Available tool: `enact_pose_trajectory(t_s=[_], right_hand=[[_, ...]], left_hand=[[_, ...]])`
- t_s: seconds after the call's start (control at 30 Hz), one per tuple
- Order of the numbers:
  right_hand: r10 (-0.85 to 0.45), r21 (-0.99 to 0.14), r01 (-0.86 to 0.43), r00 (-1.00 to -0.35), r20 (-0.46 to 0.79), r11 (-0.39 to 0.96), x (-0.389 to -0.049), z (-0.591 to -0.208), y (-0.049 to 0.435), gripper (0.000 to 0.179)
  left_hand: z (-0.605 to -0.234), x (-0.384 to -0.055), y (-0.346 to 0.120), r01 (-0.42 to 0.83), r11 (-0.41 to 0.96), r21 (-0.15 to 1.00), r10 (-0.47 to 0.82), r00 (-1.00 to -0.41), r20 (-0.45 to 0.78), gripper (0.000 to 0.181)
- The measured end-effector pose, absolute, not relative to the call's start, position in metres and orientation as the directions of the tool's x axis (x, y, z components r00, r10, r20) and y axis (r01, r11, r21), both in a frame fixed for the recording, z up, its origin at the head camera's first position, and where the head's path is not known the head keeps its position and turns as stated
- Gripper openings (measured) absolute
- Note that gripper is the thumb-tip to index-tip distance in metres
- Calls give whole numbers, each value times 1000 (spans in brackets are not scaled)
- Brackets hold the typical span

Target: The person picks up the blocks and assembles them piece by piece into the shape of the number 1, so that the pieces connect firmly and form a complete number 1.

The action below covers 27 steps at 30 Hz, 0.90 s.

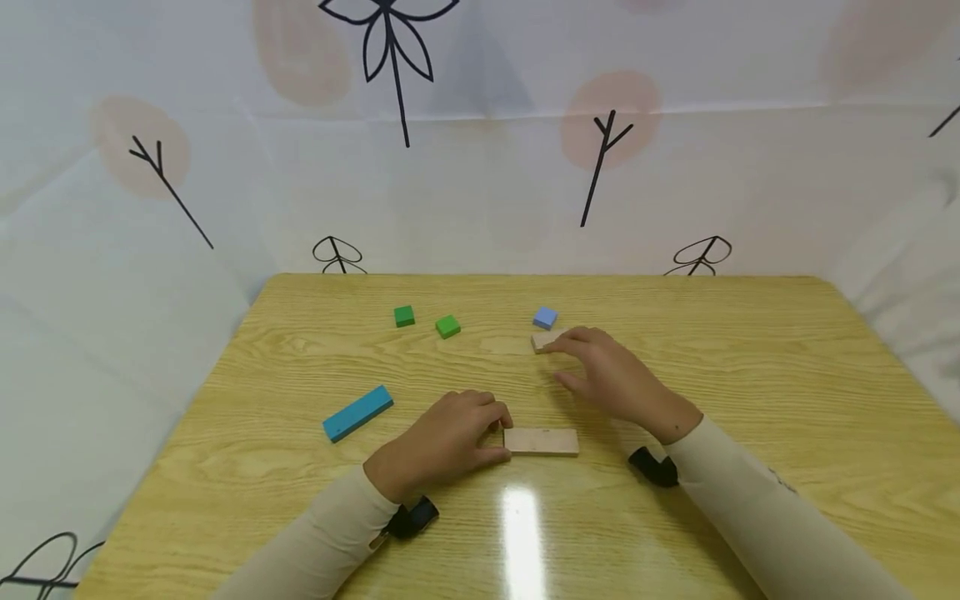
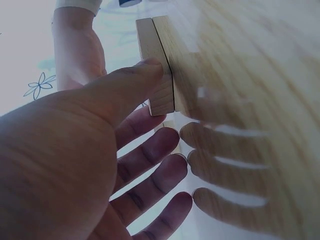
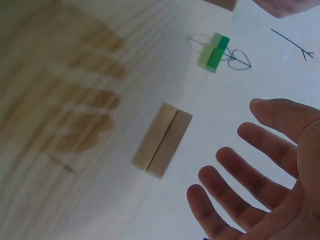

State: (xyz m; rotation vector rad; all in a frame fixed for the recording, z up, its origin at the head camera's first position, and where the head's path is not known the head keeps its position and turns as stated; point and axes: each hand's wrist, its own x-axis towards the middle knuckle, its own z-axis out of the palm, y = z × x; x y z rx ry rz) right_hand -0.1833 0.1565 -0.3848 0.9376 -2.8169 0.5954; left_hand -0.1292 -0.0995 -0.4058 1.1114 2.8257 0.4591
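Note:
My left hand pinches the left end of a plain wooden block lying flat near the middle of the table. In the left wrist view, the thumb presses one side of that wooden block, the index finger reaches its far side, and the other fingers extend beside it. Farther back, my right hand hovers by a second plain wooden block, partly hidden behind its fingers. The right wrist view shows that second block apart from the spread, slightly bent fingers of the right hand.
A blue-violet block sits just behind the second wooden block. Toward the back left lie a dark green block and a lighter green block. A long blue block rests left of my left hand. Patterned cloth hangs behind the shiny table.

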Motion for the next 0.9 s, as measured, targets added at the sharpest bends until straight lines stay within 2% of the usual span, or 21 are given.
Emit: enact_pose_trajectory(t_s=[0.6,0.9], right_hand=[[-508,-363,-505,-856,97,783,-198,-385,158,54],[-535,-368,-514,-843,53,774,-200,-386,161,58]], left_hand=[[-406,-130,-99,648,704,289,671,-741,27,27],[-405,-129,-100,640,709,296,666,-746,20,27]])
